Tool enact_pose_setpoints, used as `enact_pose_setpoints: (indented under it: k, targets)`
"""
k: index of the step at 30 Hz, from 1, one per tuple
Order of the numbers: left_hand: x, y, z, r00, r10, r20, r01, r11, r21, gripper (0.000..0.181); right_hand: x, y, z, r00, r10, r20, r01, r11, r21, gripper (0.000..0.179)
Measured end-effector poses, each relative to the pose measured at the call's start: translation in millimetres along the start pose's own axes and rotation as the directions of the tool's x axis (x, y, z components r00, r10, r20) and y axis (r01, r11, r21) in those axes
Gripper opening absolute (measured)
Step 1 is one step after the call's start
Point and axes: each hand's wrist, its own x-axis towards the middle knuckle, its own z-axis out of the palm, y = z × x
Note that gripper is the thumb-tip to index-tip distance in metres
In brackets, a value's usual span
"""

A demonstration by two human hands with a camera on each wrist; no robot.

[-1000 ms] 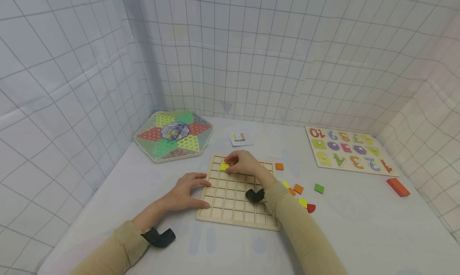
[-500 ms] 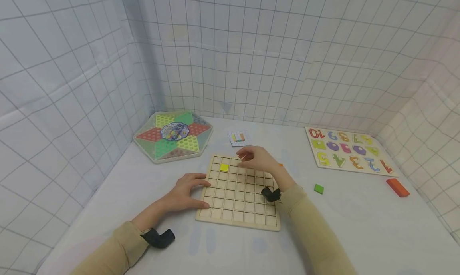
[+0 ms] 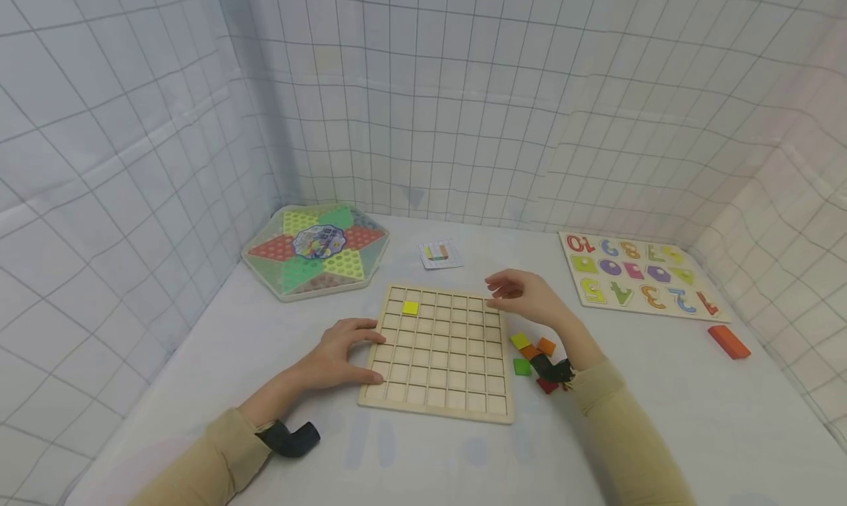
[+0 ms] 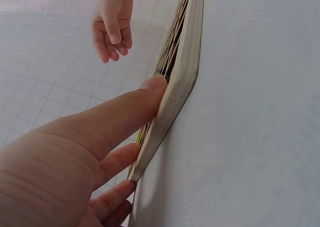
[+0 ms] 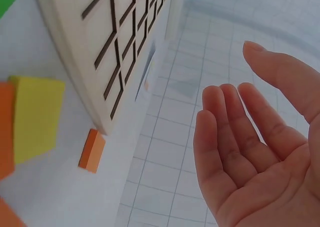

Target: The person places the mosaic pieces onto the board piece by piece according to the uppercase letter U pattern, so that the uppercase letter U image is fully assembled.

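A wooden grid board (image 3: 437,359) lies on the table, with one yellow square tile (image 3: 410,308) in a cell near its upper left corner. My left hand (image 3: 337,355) rests against the board's left edge; in the left wrist view its thumb and fingertips touch the rim. Above the board's upper right corner is my right hand (image 3: 526,296), fingers loosely bent and holding nothing. Below it, right of the board, lie a loose yellow tile (image 3: 520,341), orange tile (image 3: 546,346), green tile (image 3: 522,367) and red piece (image 3: 547,385), partly behind the black wrist mount.
A small pattern card (image 3: 440,254) lies beyond the board. At back left sits a hexagonal star-patterned game board (image 3: 317,252). A number puzzle board (image 3: 645,276) and a red-orange block (image 3: 729,342) are at the right. One orange tile (image 5: 92,151) shows beside the board's corner.
My right hand has let go of the yellow tile on the board and moved right, past the board's upper right corner. My left hand has stayed at the left edge.
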Motion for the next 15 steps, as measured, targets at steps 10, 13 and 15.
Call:
enact_pose_setpoints:
  k: [10,13,15]
  targets:
    - [-0.2,0.3,-0.9,1.0,-0.013,0.005,0.013,1.0,-0.01,0.059,-22.1,-2.2,-9.8,0.998,0.05,-0.028,-0.05,0.999,0.002,0.039]
    - [0.0,0.6,-0.9,1.0,-0.018,0.008,0.018,1.0,-0.006,0.06,-26.9,-9.4,-11.4,0.998,0.062,-0.023,-0.062,0.998,0.001,0.038]
    - [-0.1,1.0,-1.0,1.0,-0.02,0.009,0.02,1.0,-0.002,0.06,-28.5,-7.9,-12.1,0.998,0.063,-0.017,-0.063,0.998,-0.009,0.039]
